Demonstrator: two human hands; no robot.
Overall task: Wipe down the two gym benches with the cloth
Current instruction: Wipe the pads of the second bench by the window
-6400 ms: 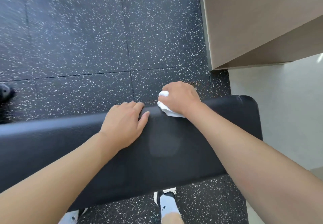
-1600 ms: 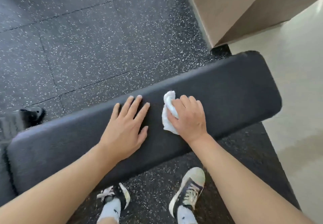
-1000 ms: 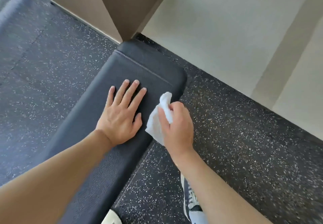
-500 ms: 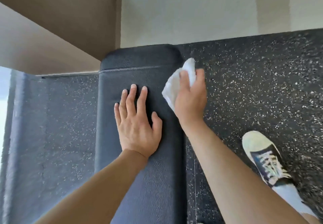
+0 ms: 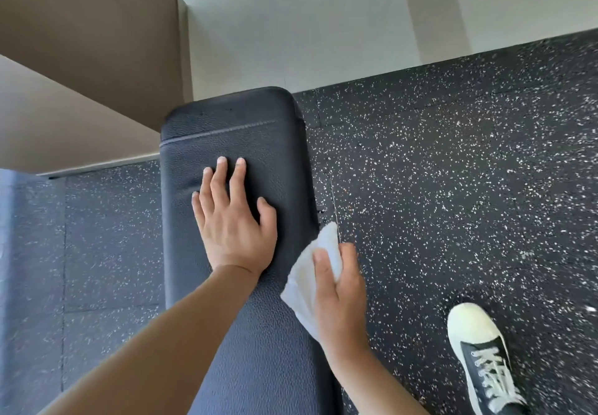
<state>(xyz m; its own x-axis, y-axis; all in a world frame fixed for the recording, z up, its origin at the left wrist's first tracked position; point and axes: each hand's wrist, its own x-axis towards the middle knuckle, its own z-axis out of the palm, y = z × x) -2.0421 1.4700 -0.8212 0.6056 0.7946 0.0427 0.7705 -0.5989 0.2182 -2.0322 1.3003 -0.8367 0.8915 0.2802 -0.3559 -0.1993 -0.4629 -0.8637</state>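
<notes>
- black padded gym bench (image 5: pixel 246 333) running lengthwise away from the body, far end near the pale wall (image 5: pixel 291 19); long axis straight ahead.
- left hand (image 5: pixel 234 217) lying flat on top of the pad near that far end, fingers straight and a little spread, holding nothing, only pressing down.
- right hand (image 5: pixel 339 288) at the right long edge of the bench, fingers curled around the white cloth (image 5: pixel 307 278), so a closed grip on the cloth.
- cloth touching the right side edge of the pad, part of it over the speckled rubber floor (image 5: pixel 453 188).
- still-unwiped side edge probably lying ahead of the right hand, along the same long axis; right hand clearly nearer to it than the left.
- next stroke judged as a slide along this edge, forward or back; cannot tell which.
- only one bench in view; second one not visible.
- one white-toed sneaker (image 5: pixel 482 353) on the floor at right.
</notes>
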